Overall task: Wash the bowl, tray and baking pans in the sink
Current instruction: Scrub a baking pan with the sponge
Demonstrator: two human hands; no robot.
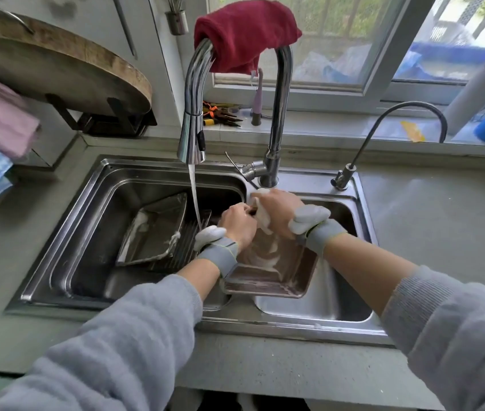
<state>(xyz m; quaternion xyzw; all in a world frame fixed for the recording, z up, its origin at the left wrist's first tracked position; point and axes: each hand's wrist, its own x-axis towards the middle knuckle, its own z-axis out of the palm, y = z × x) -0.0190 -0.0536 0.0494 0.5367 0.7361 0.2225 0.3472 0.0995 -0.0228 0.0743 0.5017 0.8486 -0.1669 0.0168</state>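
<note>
Head view: your left hand (239,223) curled around far rim of brown baking pan (274,268), fingers wrapped tight. Your right hand (279,215) grips white soapy cloth (262,216), pressed against same rim, just beside left hand. Brown pan sits tilted across divider of double sink (93,185), soapy streaks inside. Silver baking pan (152,232) lies tilted in left basin, foam on it, resting on ribbed tray (186,247). Faucet (194,114) running; stream lands on tray. Red towel (244,34) draped over faucet arch.
</note>
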